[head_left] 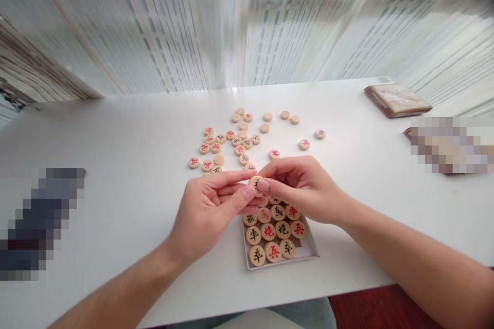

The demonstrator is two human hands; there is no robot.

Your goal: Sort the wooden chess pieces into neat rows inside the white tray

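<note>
A round wooden xiangqi piece with a black character [255,183] is pinched between both hands, above the far part of a shallow white box [313,251]. My left hand [212,211] has its thumb and fingers on the piece's left and lower side. The thumb and fingertips of my right hand [304,187] hold its right side. Rows of pieces with red and black characters lie face up in the box, among them a red piece [273,252] in the nearest row. My hands cover the box's far end.
Loose pieces, some with blank sides up [284,114], are scattered on the white table [135,154] beyond my hands. At the back right lies a flat brown box [399,100]. Blurred-out items [42,221] lie at left and right. A striped curtain hangs behind.
</note>
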